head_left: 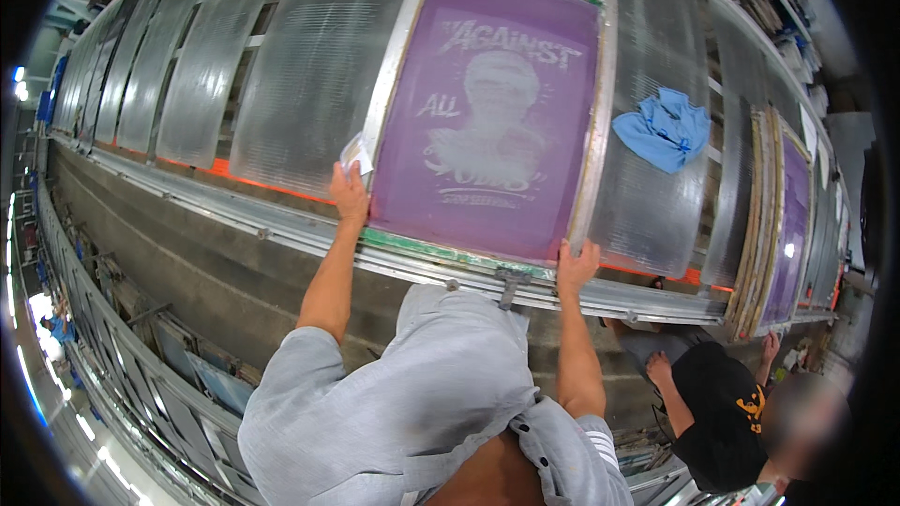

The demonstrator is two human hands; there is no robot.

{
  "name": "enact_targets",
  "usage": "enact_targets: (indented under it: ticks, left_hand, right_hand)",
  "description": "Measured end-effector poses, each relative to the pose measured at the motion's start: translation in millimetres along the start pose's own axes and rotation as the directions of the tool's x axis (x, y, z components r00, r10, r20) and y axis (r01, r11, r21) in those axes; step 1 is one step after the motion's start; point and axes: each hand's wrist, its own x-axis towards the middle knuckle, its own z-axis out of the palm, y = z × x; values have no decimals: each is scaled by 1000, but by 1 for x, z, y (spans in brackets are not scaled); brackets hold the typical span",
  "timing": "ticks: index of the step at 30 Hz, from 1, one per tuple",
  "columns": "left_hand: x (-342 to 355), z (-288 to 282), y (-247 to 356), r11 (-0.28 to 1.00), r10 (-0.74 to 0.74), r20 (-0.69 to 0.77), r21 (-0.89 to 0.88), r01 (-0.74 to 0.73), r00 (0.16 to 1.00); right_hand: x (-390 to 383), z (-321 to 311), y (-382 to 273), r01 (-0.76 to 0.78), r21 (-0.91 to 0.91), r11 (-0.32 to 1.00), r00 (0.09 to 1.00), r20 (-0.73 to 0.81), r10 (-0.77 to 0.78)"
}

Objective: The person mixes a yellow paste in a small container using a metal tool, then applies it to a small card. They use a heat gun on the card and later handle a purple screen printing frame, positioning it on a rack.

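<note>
A screen printing frame (511, 225) with purple mesh and a pale stencil design lies in front of me, its metal sides running away from me. My left hand (350, 195) is beside the frame's left side, fingers closed on a small white piece (359, 154) that looks like card or folded paper. At the near right corner, my right hand (577, 269) grips the edge of the screen frame, its thumb and fingers partly hidden. Green tape (450, 251) runs along the near edge, just behind a metal clamp (511, 287) on the rail.
Clear ribbed panels (309, 66) line the long table on both sides. A crumpled blue cloth (664, 129) lies right of the frame. Further right, several frames (764, 215) stand together near a person in a black shirt (717, 412). A metal rail (647, 305) edges the table.
</note>
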Motion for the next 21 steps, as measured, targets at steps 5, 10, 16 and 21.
enact_targets:
  ticks: [5, 10, 16, 21]
  left_hand:
    - [1, -2, -2, 1000, -28, 4, -5, 28, 1000]
    - [12, 6, 32, 998, -22, -27, 58, 24, 999]
    - [78, 61, 97, 545, -274, 572, -570, 615, 773]
    - [111, 98, 110, 652, -209, 679, -440, 617, 704]
  right_hand:
    - [0, 2, 1, 19, -13, 1000, 1000, 12, -19]
    - [0, -18, -16, -9, -6, 1000, 994, 111, 9]
    - [62, -30, -70, -67, -25, 997, 996, 56, 68]
    - [156, 2, -108, -620, 688, 378, 762, 643, 79]
